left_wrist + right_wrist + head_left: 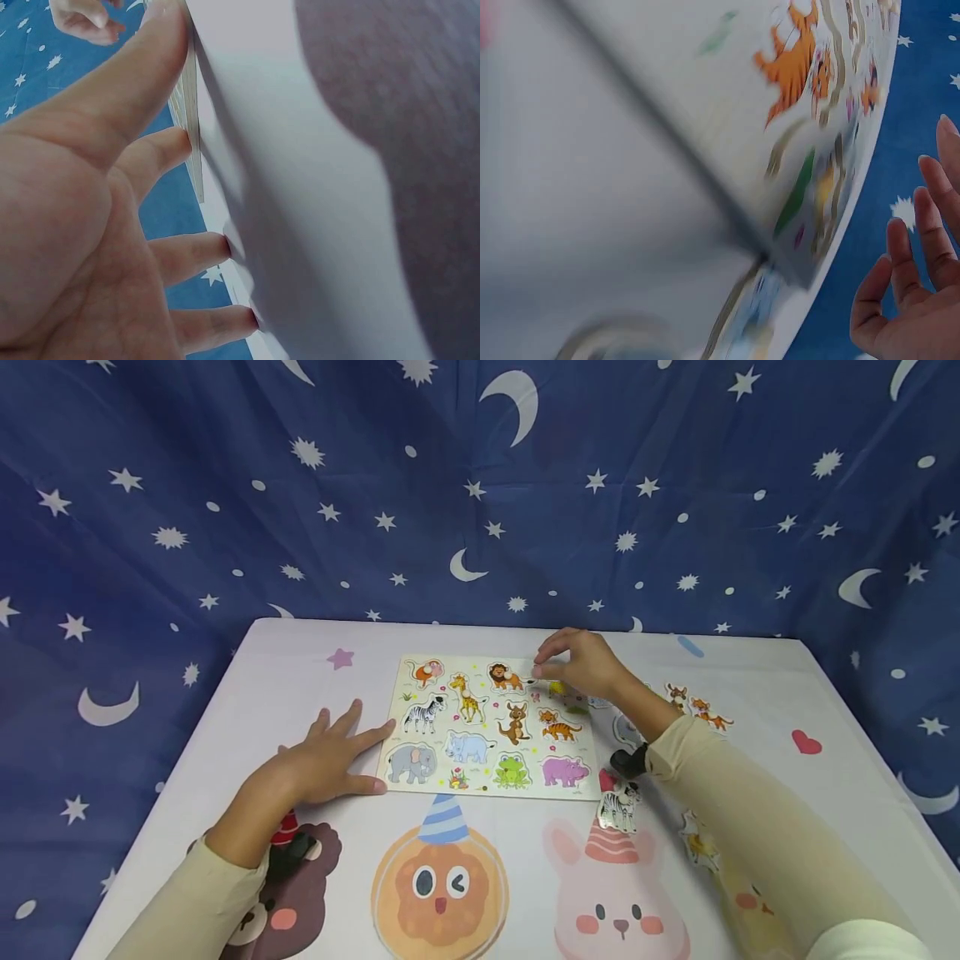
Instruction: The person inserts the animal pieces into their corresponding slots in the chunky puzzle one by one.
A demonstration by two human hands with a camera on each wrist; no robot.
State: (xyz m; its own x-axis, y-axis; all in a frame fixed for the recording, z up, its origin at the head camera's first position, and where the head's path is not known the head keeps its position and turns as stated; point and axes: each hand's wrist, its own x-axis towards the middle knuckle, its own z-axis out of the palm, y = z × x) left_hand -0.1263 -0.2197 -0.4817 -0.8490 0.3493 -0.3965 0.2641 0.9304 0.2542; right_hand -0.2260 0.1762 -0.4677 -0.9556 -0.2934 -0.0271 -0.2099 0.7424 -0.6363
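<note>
A pale animal puzzle board [535, 792] lies flat on the table, with a monkey, a lion [508, 677], a giraffe, a tiger and several other animals on it. My left hand [322, 764] is spread at the board's left side, thumb and index finger at its edge. In the left wrist view, the other fingertips [244, 319] of that hand rest on the tablecloth. Over the board's upper right corner, beside the lion, is my right hand [588, 668], its fingers bent and apart. The right wrist view shows nothing between those fingers [907, 259].
Right of the board lie loose animal pieces: a zebra [619, 810] near the lower right corner, a kangaroo [677, 696], a tiger [711, 714] and a yellowish piece [701, 843] beside the right sleeve [750, 810]. Behind the table hangs a blue star-patterned curtain [420, 585].
</note>
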